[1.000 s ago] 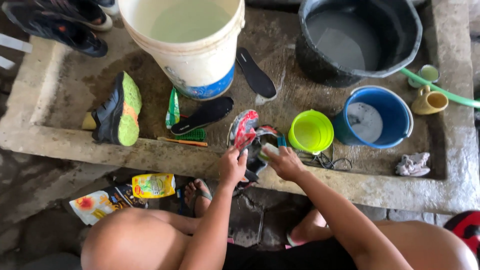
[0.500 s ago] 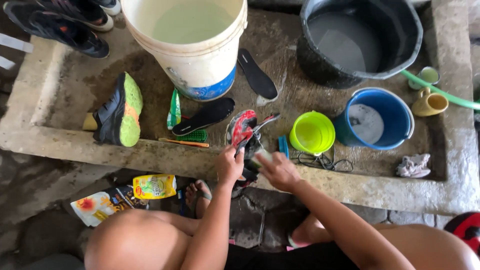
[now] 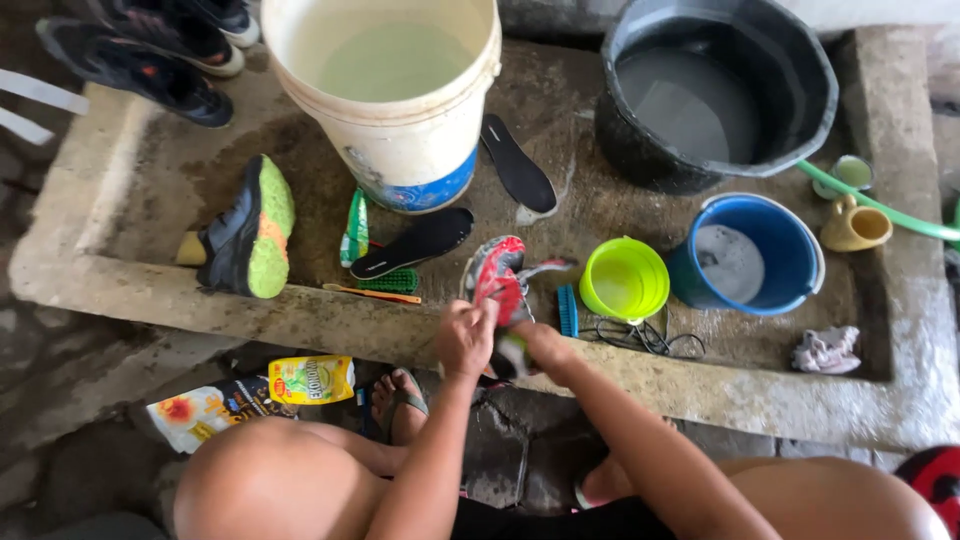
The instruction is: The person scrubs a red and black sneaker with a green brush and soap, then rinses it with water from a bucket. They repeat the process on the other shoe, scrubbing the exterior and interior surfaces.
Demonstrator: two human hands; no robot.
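- Two hands are working one shoe at the near lip of the concrete wash basin point(image 3: 120, 285): the left hand point(image 3: 466, 338) is closing its fingers point(image 3: 478, 312) around the red and grey shoe point(image 3: 497, 272), tipping it on edge so its upper is facing the person.
- Fingers of the right hand point(image 3: 540, 345) are curling narrowly over the shoe's lower end, where a pale object, too hidden to identify, is being pressed against it; both forearms are reaching in from the squatting knees below.
- Just beside the shoe, a blue brush point(image 3: 567, 310) is lying within easy reach, with a tangle of dark laces point(image 3: 640, 338) next to it, apparently pulled free of the footwear.
- A lime-green bowl point(image 3: 624, 279) and a blue bucket point(image 3: 755, 255) of water are standing to the right, seemingly near enough for dipping.
- Two black insoles point(image 3: 418, 242) are lying flat on the wet floor of the basin, apart from their shoes, beside a green brush point(image 3: 388, 282).
- A black shoe with a lime sole point(image 3: 250, 232) is leaning on its side to the left.
- Farther back, a large white bucket point(image 3: 400, 110) and a black tub point(image 3: 715, 90) are holding water, while a green hose point(image 3: 880, 205) is running along the right edge.
- Soap packets point(image 3: 310, 380) are lying on the ground below the rim.
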